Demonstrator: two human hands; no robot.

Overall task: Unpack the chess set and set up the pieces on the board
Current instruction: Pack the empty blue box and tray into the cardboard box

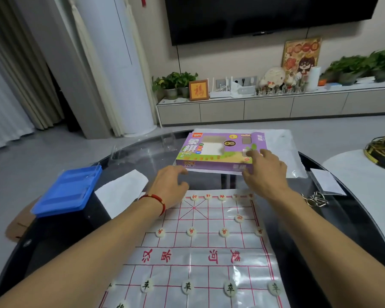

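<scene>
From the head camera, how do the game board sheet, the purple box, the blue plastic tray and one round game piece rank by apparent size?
1. Board sheet, largest, though nearest the camera.
2. Purple box.
3. Blue plastic tray; it looks close to the box, so their order is unsure.
4. Round piece, by far the smallest.

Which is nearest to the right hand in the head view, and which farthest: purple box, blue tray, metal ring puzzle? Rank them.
1. purple box: the right hand touches its near right corner, fingers on top.
2. metal ring puzzle: right of the wrist, on the dark table, apart from the hand.
3. blue tray: far left, beyond the left hand.
</scene>
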